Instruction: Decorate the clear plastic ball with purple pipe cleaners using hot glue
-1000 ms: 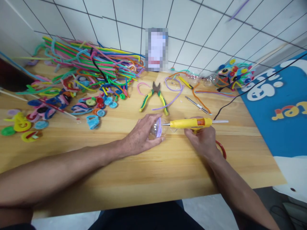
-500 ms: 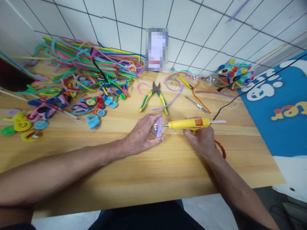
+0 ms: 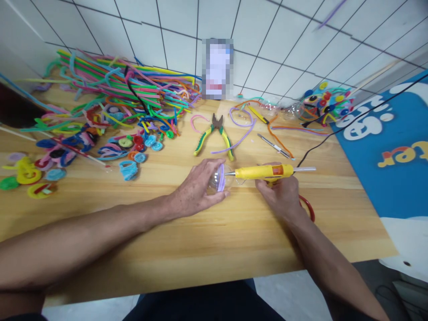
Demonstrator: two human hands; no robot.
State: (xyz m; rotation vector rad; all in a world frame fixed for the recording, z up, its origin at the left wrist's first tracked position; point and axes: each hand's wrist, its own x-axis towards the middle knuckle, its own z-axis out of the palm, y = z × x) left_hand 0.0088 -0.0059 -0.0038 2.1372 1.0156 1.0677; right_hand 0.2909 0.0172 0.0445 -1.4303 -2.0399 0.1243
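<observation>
My left hand [image 3: 203, 187] is wrapped round a clear plastic ball [image 3: 214, 180], thumb below and fingers above. A purple pipe cleaner band [image 3: 221, 177] circles the ball's middle. In my right hand [image 3: 281, 194] is a yellow hot glue gun [image 3: 256, 172], held level with its metal nozzle pointing left at the band. Whether the nozzle touches the band or the ball I cannot tell. A clear glue stick [image 3: 306, 169] sticks out of the gun's back end. Behind the ball lie pliers [image 3: 217, 133] with green and yellow handles, spread open.
A bundle of coloured pipe cleaners [image 3: 113, 80] and several small curled pieces [image 3: 129, 169] cover the left side. A yellow utility knife [image 3: 259, 115], a pen [image 3: 273, 145] and a loose purple pipe cleaner [image 3: 239, 142] lie behind. A black cord [image 3: 321, 141] runs right; red handle [image 3: 308, 207] beside my right wrist.
Both hands, the ball and the glue gun stay almost in place. The view has shifted very slightly.
</observation>
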